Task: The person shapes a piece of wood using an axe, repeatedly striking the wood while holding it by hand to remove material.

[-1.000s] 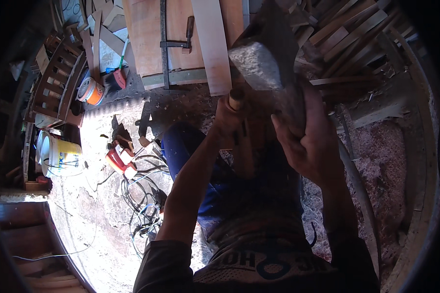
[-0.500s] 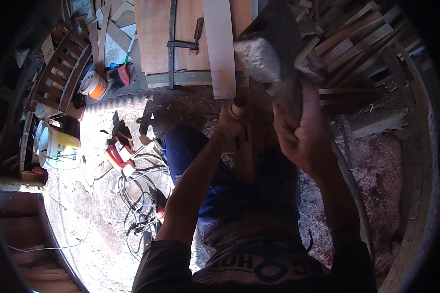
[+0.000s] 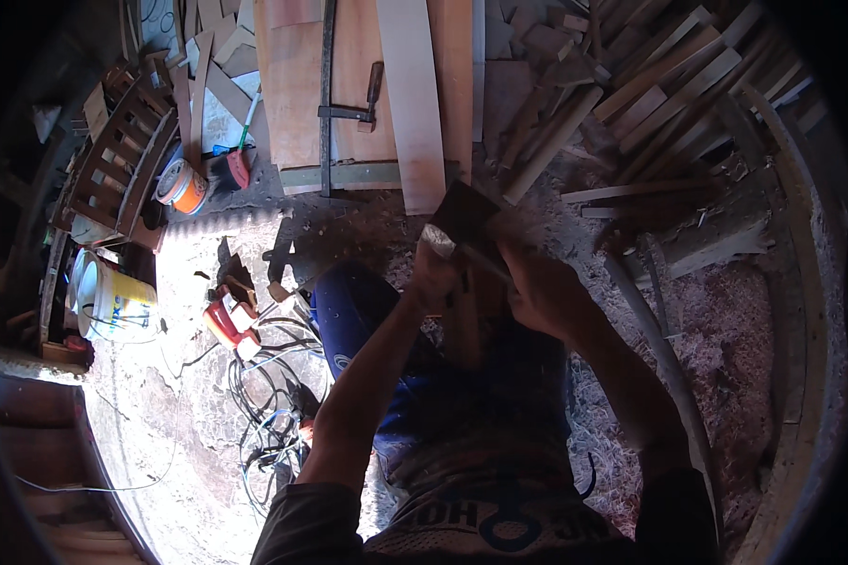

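My right hand (image 3: 540, 290) is closed round the handle of a mallet (image 3: 466, 215) with a dark, blocky head and a pale worn face. The mallet head sits low, right over my left hand (image 3: 430, 279). That left hand is closed round an upright tool with a round wooden handle, probably a chisel; its top is now hidden by the mallet head, and its blade does not show. Beneath both hands, a wooden piece (image 3: 462, 334) with dark slots lies between my thighs, pointing toward me.
Ahead lie broad boards (image 3: 410, 104) with a bar clamp (image 3: 349, 112). Scrap timber (image 3: 669, 89) is heaped at far right, and shavings (image 3: 716, 348) cover the floor below it. Left are a red power tool (image 3: 228, 320), tangled cables (image 3: 273, 405), a white bucket (image 3: 118, 301) and an orange tub (image 3: 184, 186).
The mallet has come down from its raised place at the upper right to just over my left hand. My left hand keeps its grip on the upright handle.
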`<state>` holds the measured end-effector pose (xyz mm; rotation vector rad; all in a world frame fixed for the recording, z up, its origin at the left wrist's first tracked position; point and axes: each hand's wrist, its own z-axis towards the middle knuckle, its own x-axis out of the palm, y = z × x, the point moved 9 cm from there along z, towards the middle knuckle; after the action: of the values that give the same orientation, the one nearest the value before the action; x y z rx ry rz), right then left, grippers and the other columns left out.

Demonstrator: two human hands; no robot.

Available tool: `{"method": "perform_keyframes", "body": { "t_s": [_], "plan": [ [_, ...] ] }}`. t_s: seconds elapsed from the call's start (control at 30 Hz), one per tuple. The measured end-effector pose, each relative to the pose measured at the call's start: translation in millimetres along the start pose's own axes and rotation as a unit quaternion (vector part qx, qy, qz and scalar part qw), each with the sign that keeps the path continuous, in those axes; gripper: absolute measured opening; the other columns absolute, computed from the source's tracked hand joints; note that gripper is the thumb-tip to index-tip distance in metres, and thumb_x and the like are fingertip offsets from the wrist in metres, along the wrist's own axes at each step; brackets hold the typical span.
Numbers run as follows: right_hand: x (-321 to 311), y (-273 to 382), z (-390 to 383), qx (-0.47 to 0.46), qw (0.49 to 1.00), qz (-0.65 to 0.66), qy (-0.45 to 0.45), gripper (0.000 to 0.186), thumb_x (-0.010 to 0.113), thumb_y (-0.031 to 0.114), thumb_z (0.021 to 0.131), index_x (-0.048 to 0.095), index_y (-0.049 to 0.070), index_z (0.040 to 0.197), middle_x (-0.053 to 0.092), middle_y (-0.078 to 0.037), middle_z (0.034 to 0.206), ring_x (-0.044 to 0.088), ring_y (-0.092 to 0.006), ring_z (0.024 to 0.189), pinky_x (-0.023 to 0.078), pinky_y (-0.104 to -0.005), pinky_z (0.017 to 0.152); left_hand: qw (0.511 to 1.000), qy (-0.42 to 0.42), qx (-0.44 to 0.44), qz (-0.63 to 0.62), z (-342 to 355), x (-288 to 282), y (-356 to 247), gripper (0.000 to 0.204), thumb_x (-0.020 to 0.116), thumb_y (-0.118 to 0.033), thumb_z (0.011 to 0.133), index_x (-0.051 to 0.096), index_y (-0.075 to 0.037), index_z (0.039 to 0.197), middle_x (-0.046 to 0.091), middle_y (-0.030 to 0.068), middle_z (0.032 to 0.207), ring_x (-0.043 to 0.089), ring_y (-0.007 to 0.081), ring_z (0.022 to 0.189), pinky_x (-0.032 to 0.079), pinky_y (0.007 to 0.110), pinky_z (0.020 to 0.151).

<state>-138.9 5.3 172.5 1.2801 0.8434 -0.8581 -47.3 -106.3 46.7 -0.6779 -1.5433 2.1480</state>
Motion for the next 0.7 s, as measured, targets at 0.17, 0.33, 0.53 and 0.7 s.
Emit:
{"method": "perform_keyframes", "body": {
  "t_s": [0.17,0.33,0.53,0.7],
  "plan": [
    [21,-39,-43,0.068,0.986,0.132,-0.08,0.076,0.07,0.012,0.081,0.034,0.004,0.147,0.067,-0.028,0.105,0.069,-0.0449,0.091,0.055,-0.0469,0.075,0.977,0.135,0.13,0.102,-43,48,-79,0.032,0.076,-0.007,0.072,0.067,-0.004,0.103,0.07,0.0076,0.1,0.068,0.0185,0.091,0.054,0.033,0.081],
    [24,-51,-71,0.09,0.948,0.259,-0.161,0.073,0.072,0.009,0.08,0.038,0.005,0.145,0.066,-0.011,0.096,0.067,-0.0248,0.074,0.054,-0.0363,0.067,0.993,-0.049,-0.038,-0.097,25,4,-54,0.032,0.077,-0.007,0.076,0.066,-0.006,0.105,0.07,0.0026,0.095,0.064,0.0103,0.088,0.053,0.029,0.08],
    [25,-63,-86,0.238,0.889,0.373,-0.116,0.075,0.072,0.007,0.079,0.039,0.004,0.146,0.06,-0.008,0.104,0.061,-0.0171,0.079,0.051,-0.0337,0.069,0.996,-0.032,0.081,-0.021,57,5,-66,0.026,0.075,-0.004,0.08,0.065,-0.002,0.104,0.069,0.0029,0.094,0.064,0.0103,0.086,0.053,0.03,0.076],
    [28,-56,-86,0.238,0.828,0.487,-0.146,0.067,0.071,0.004,0.08,0.043,0.005,0.141,0.052,0.002,0.069,0.05,-0.0076,0.048,0.042,-0.0258,0.044,0.999,-0.034,0.036,-0.024,54,6,-40,0.034,0.076,-0.004,0.078,0.064,-0.002,0.11,0.069,0.0034,0.098,0.064,0.0113,0.089,0.054,0.029,0.078]
  ]
}}
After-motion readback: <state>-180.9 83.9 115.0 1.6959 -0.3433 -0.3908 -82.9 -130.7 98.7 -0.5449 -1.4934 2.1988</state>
